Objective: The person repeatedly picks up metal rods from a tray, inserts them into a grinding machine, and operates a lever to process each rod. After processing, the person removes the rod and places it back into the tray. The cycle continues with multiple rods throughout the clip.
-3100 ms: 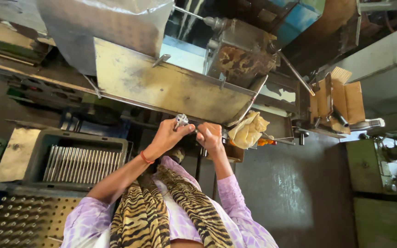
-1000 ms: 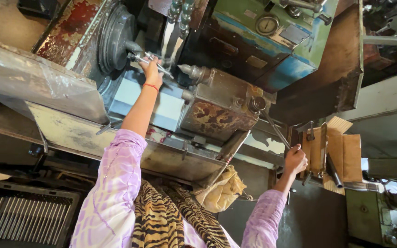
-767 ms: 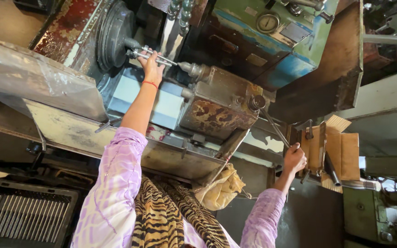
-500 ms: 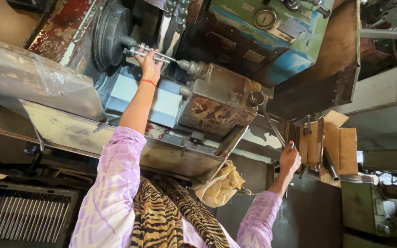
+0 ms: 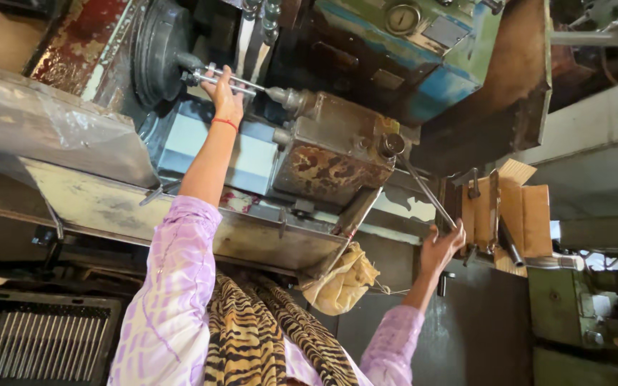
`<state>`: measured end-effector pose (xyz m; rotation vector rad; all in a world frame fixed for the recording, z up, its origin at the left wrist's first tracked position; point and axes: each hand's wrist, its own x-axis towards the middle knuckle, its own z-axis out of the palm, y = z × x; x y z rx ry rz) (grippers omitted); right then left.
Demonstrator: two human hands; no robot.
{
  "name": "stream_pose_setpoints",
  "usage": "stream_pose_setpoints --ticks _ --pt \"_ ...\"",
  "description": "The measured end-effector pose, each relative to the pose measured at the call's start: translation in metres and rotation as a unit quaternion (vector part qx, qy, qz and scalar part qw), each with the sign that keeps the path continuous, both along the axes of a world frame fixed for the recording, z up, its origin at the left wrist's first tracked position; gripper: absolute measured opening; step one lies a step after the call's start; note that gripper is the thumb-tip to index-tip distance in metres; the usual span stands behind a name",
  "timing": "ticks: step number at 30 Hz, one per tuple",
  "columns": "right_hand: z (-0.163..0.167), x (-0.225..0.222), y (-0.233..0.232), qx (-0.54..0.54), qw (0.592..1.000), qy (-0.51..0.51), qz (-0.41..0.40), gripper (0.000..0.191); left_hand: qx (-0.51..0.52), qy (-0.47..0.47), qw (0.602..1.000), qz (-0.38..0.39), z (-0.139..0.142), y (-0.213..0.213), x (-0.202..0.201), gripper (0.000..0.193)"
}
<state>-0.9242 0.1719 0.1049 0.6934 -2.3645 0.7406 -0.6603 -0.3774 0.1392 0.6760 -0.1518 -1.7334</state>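
Left hand (image 5: 224, 96) grips a metal rod (image 5: 227, 80) lying left-right at the lathe chuck (image 5: 157, 61); right hand (image 5: 441, 246) closes on the lever (image 5: 427, 193), far right

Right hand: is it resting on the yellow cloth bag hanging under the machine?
No. The right hand grips the end of a slanted lever rod, well to the side of the yellow cloth bag.

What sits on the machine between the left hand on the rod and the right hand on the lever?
In the head view, between the left hand and right hand sits a rusty metal block, with the lever running from it.
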Motion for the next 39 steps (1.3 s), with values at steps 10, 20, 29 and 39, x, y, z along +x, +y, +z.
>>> stream_pose_setpoints --ticks 10,20,29,39 --pt "-0.113 0.262 0.036 -0.233 0.744 -0.592 -0.206 0.040 -0.272 -0.088 0.955 -0.075 0.059 0.084 0.053 0.015" --pt "-0.089 0.326 0.039 -0.225 0.766 -0.586 -0.140 0.036 -0.200 -0.320 0.906 -0.194 -0.030 0.208 0.283 0.036" --pt "-0.068 0.469 -0.063 -0.151 0.709 -0.683 0.089 0.035 -0.313 -0.826 0.466 -0.038 -0.078 0.260 0.482 0.043" --pt "0.012 0.684 -0.195 -0.088 0.460 -0.709 0.527 0.035 -0.127 -0.412 0.902 0.015 -0.066 0.311 0.541 0.050"
